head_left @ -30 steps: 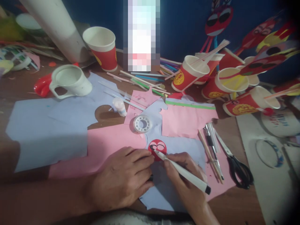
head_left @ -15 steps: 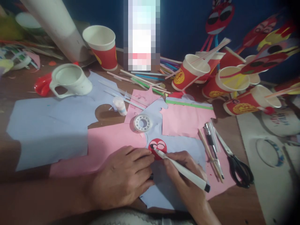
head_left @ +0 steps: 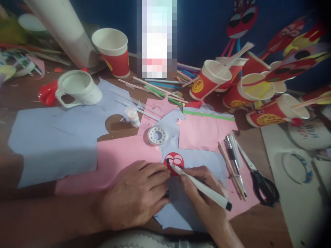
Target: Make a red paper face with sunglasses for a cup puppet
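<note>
A round red paper face (head_left: 178, 169) with pink eyes outlined in black lies on blue paper (head_left: 181, 203). My right hand (head_left: 204, 189) grips a white marker (head_left: 207, 192) with a black end, its tip on the left eye, where a dark patch shows. My left hand (head_left: 139, 194) lies over the paper with fingers bent together, fingertips at the disc's left edge. A small black piece, looking like a marker cap (head_left: 167, 194), pokes out between its fingers; the rest is hidden.
A tape roll (head_left: 157, 135) and a small white bottle (head_left: 132, 116) stand beyond the disc. Black-handled scissors (head_left: 261, 182), a pen (head_left: 234, 158) and sticks lie to the right. Paper cups (head_left: 269, 112) with straws and red paper faces crowd the back right. A white mug (head_left: 80, 89) sits left.
The marker tip stays on the left eye, and the dark patch there looks nearly the same. Both hands have hardly moved.
</note>
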Available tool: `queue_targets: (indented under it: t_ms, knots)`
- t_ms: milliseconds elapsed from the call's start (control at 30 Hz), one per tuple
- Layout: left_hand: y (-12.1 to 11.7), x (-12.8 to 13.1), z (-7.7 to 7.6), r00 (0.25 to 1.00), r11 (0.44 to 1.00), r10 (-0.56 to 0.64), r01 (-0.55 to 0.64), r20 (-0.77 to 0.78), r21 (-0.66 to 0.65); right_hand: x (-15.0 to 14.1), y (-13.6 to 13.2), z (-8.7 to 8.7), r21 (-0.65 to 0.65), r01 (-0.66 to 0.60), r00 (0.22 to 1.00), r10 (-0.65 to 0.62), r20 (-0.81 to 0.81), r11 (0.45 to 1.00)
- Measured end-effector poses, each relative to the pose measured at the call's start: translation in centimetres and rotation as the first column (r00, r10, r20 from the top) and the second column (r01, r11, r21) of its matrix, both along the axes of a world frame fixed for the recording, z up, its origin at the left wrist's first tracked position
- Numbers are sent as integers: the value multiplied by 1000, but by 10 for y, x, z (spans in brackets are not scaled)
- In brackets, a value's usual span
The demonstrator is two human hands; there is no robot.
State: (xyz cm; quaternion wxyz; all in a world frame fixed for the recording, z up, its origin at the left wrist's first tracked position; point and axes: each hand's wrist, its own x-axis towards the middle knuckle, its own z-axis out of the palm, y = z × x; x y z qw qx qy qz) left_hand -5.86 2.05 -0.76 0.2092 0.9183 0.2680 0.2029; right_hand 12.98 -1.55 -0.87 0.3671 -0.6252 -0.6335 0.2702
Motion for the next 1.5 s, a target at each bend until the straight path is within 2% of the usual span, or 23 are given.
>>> queue_targets:
  t_ms: [367,667,1500]
  knots:
    - [0,-1,0,1000,1000,21,-21,4,-5,-1,1,-2,19,46,999,-46,5,999]
    - [0,0,0,1000,1000,9,-9,-16,7,0,0,-1,-18,41,999,-41,-6,999]
    - [0,1,0,1000,1000,9,-9,-7,-6,-1,2,1,-5,43,999,-43,5,999]
